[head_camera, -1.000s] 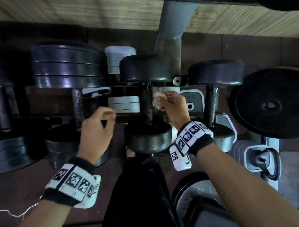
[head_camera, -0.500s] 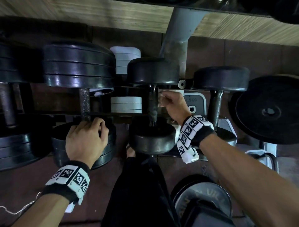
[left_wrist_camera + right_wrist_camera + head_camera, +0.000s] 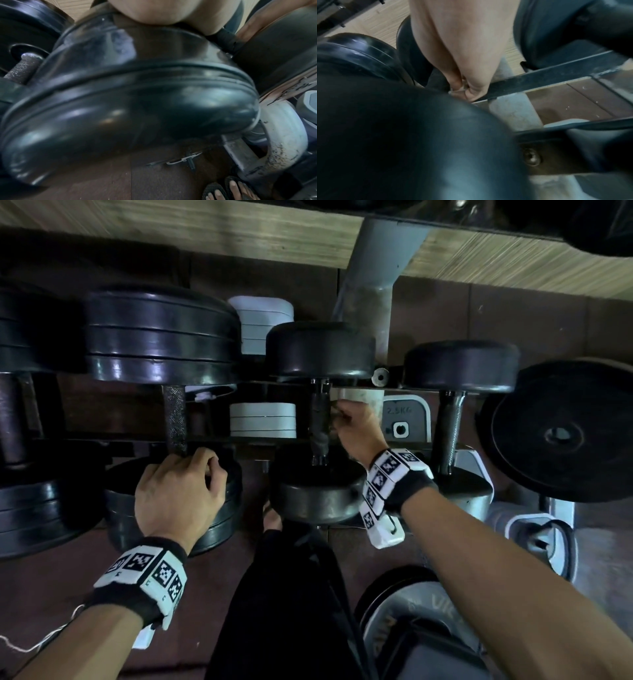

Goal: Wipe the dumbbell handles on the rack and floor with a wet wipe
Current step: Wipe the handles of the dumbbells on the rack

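Three dumbbells lie across the rack rails. My right hand [image 3: 354,426] is pressed against the right side of the middle dumbbell's dark handle [image 3: 318,419], fingers curled on the wet wipe. The wipe is almost hidden; only a pale sliver [image 3: 458,90] shows between the fingertips in the right wrist view. My left hand [image 3: 188,474] lies on the near weight [image 3: 219,518] of the left dumbbell, fingers bent over its top edge below the knurled handle [image 3: 174,419]. The left wrist view shows my palm [image 3: 163,12] on that black weight [image 3: 137,108]. The right dumbbell's handle [image 3: 452,429] is untouched.
A grey rack post [image 3: 373,285] rises behind the middle dumbbell. White plates [image 3: 262,419] and a 2.5 kg weight [image 3: 404,416] sit under the rack. At the right are a large black plate [image 3: 561,433] and a white kettlebell [image 3: 534,535]. My black-clad leg [image 3: 291,594] is below.
My left hand dropped from the rack rail onto the left dumbbell's near weight. My right hand slid up along the middle handle, and the wipe, plainly visible before, is now tucked in the fingers.
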